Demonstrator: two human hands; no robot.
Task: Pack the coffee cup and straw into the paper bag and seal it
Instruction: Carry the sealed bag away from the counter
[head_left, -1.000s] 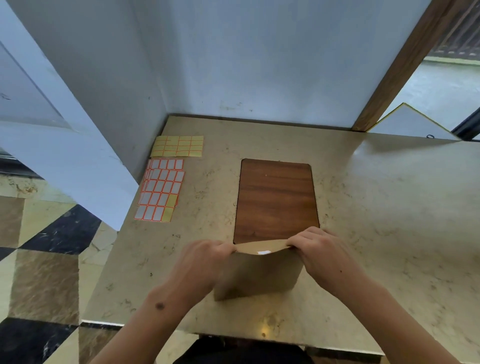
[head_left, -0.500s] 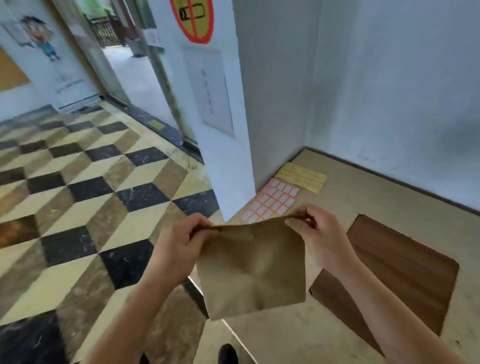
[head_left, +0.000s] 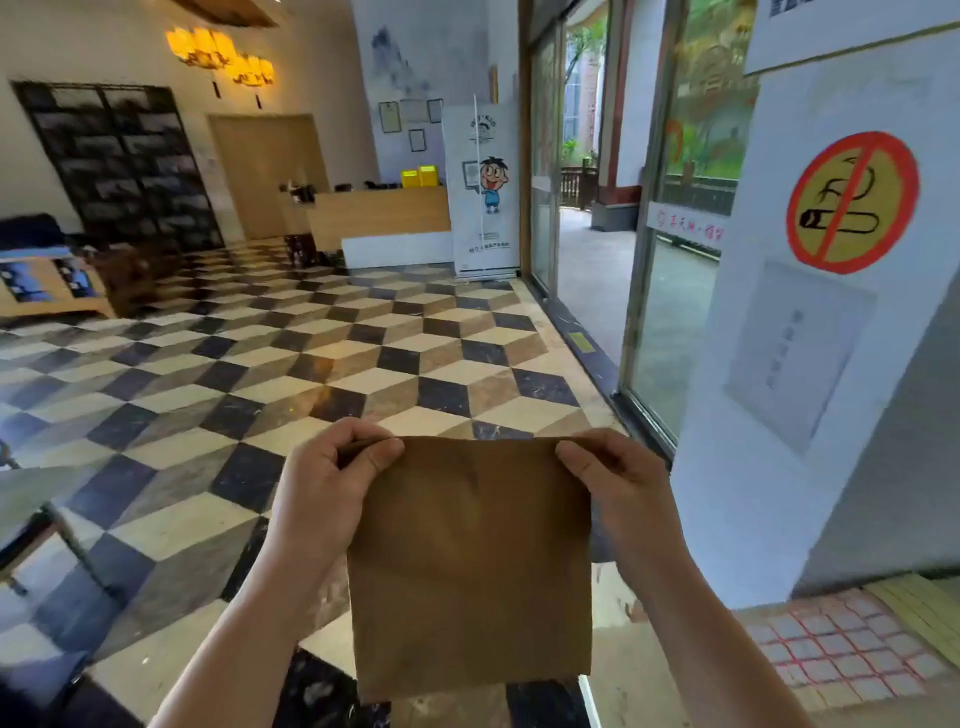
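Note:
A brown paper bag (head_left: 470, 566) hangs upright in the air in front of me, its top edge folded flat. My left hand (head_left: 330, 488) pinches the bag's top left corner between thumb and curled fingers. My right hand (head_left: 615, 483) pinches the top right corner the same way. The bag is held out over the checkered floor, left of the table. No coffee cup or straw is visible; the bag's inside is hidden.
Sheets of orange-edged white labels (head_left: 836, 649) and yellow labels (head_left: 919, 608) lie on the beige table (head_left: 675, 691) at the lower right. A white pillar (head_left: 810, 312) with a no-smoking sign rises on the right. Checkered floor (head_left: 260, 374) stretches ahead.
The view has swung left from the table toward the lobby. Both hands lifted the bag off the table and carried it left and up, keeping their pinch on its top corners.

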